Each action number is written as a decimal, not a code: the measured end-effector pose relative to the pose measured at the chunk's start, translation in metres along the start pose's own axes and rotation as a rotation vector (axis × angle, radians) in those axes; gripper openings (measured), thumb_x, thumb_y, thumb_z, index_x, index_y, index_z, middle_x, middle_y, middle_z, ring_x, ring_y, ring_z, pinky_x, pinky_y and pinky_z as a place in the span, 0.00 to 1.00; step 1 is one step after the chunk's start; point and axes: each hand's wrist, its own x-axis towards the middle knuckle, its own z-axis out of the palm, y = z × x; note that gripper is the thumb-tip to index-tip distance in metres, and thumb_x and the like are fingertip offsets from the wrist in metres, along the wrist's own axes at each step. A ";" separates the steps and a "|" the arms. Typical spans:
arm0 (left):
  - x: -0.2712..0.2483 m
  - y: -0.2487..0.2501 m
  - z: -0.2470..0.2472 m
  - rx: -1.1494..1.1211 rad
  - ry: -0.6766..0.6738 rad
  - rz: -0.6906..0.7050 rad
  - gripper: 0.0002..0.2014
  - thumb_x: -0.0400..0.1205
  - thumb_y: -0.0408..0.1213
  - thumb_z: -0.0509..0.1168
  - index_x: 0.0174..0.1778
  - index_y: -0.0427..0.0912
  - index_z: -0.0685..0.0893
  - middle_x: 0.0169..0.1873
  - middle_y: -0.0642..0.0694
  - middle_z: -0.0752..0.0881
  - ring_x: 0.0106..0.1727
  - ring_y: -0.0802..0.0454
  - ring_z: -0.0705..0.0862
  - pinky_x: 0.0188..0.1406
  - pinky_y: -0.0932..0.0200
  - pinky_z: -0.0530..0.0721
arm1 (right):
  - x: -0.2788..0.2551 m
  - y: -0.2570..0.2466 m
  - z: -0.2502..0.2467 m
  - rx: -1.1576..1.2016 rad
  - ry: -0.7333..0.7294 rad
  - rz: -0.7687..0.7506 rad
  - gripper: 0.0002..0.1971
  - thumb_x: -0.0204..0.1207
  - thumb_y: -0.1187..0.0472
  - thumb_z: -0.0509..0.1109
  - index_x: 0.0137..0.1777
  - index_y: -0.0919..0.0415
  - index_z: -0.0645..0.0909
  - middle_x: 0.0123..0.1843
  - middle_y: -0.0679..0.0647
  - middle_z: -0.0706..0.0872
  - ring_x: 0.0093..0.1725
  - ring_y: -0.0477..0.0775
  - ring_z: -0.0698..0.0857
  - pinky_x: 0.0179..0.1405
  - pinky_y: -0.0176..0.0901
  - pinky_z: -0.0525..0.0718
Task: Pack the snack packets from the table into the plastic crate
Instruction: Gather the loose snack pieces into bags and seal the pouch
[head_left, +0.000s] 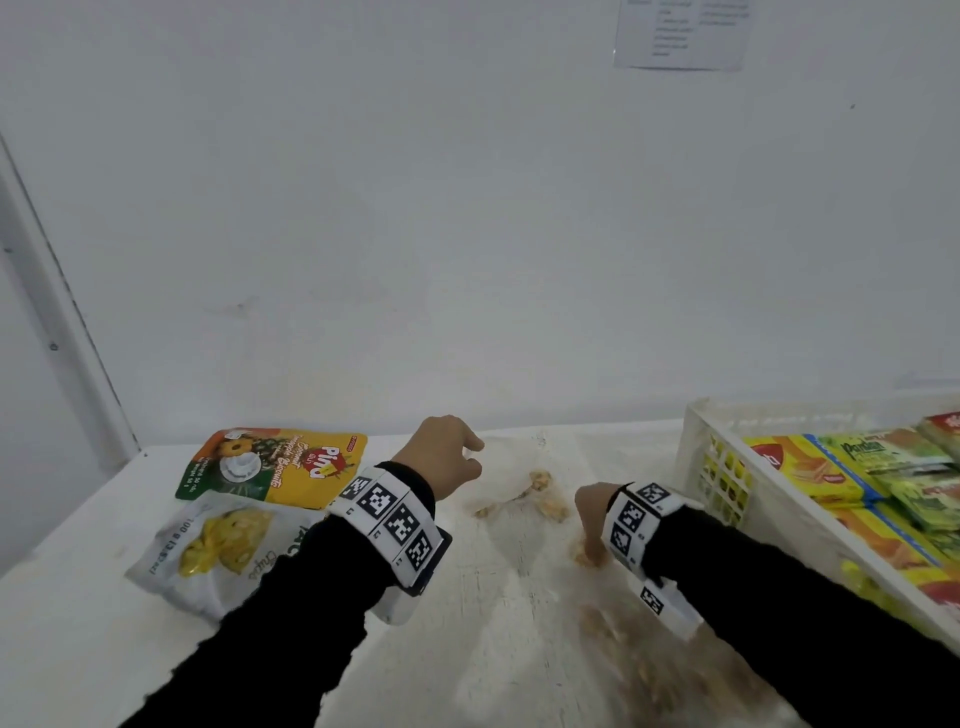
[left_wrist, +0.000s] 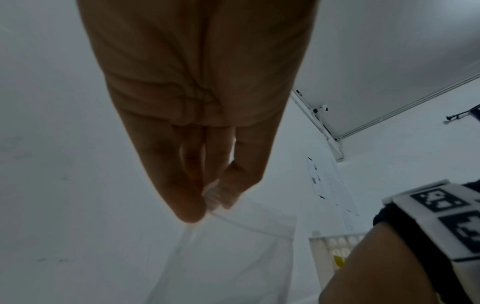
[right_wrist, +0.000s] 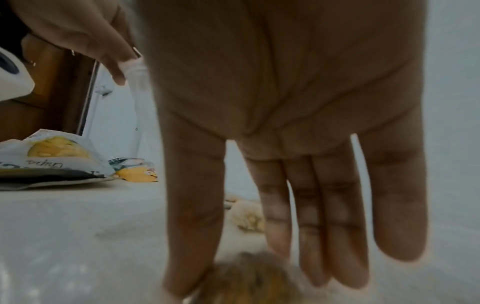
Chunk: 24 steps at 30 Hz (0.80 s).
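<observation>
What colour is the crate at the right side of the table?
White, or off-white. The crate shows best in the head view.

A plain white wall (head_left: 467, 208) is filling most of the head view behind the white worktop (head_left: 78, 623). A printed sheet (head_left: 683, 34) is hanging high on it, its text too blurred to read. A pale door frame (head_left: 57, 312) is running down the left.
</observation>
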 end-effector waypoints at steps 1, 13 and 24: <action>0.000 -0.001 -0.001 -0.005 -0.001 0.000 0.18 0.80 0.32 0.63 0.67 0.38 0.79 0.68 0.44 0.76 0.67 0.48 0.77 0.64 0.61 0.74 | 0.000 -0.001 -0.001 0.008 0.002 -0.027 0.21 0.71 0.56 0.73 0.26 0.60 0.64 0.26 0.52 0.68 0.36 0.54 0.77 0.45 0.47 0.81; 0.005 -0.008 -0.007 -0.165 0.040 -0.032 0.16 0.78 0.32 0.65 0.62 0.39 0.83 0.59 0.43 0.82 0.38 0.52 0.85 0.38 0.67 0.80 | -0.048 -0.017 -0.081 1.151 0.713 -0.519 0.15 0.65 0.66 0.80 0.38 0.50 0.77 0.34 0.47 0.82 0.29 0.48 0.77 0.35 0.36 0.79; 0.006 -0.021 -0.011 -0.317 0.073 -0.075 0.15 0.77 0.31 0.64 0.61 0.39 0.84 0.65 0.45 0.82 0.30 0.53 0.84 0.37 0.70 0.79 | -0.029 -0.014 -0.076 0.906 0.729 -0.429 0.10 0.74 0.52 0.71 0.53 0.52 0.81 0.42 0.47 0.77 0.35 0.40 0.74 0.37 0.26 0.71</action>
